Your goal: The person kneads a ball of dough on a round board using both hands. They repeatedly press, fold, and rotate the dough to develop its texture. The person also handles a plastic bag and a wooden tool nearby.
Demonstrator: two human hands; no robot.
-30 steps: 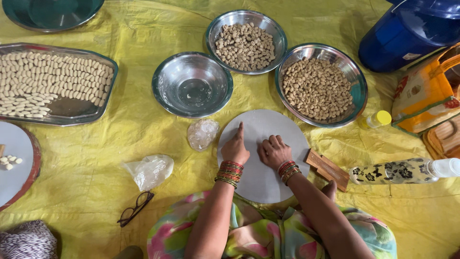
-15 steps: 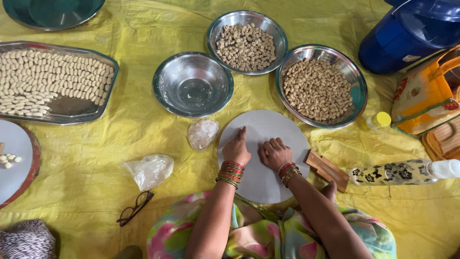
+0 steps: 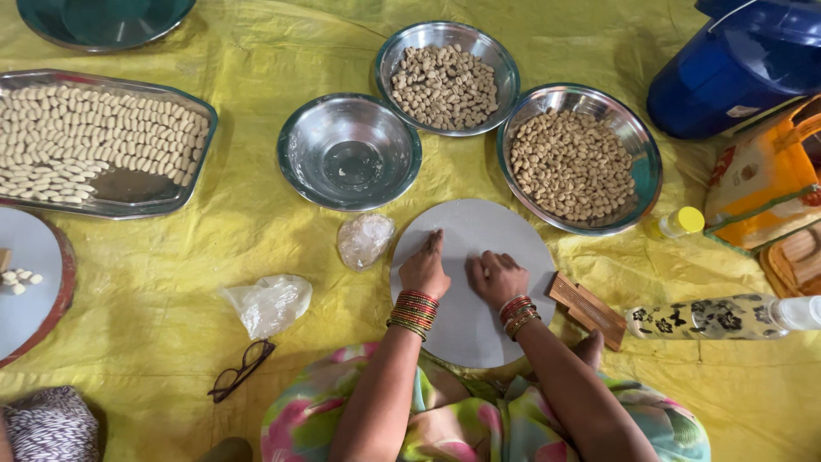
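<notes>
My left hand (image 3: 425, 269) and my right hand (image 3: 498, 277) both rest on a round grey board (image 3: 505, 235) in front of my lap, fingers curled down against its surface. Whether a small piece lies under the fingers I cannot tell. Red and gold bangles circle both wrists. Beyond the board stand two steel bowls of small tan pieces, one at the back (image 3: 445, 81) and one to the right (image 3: 575, 162), and an empty steel bowl (image 3: 349, 152).
A steel tray (image 3: 94, 141) of rolled pale pieces sits far left. Two clear plastic bags (image 3: 364, 240) (image 3: 268, 304), eyeglasses (image 3: 242, 370), a ridged wooden block (image 3: 587, 310), a patterned bottle (image 3: 718, 316), a blue jug (image 3: 741, 64) and another round board (image 3: 30, 287) lie on the yellow sheet.
</notes>
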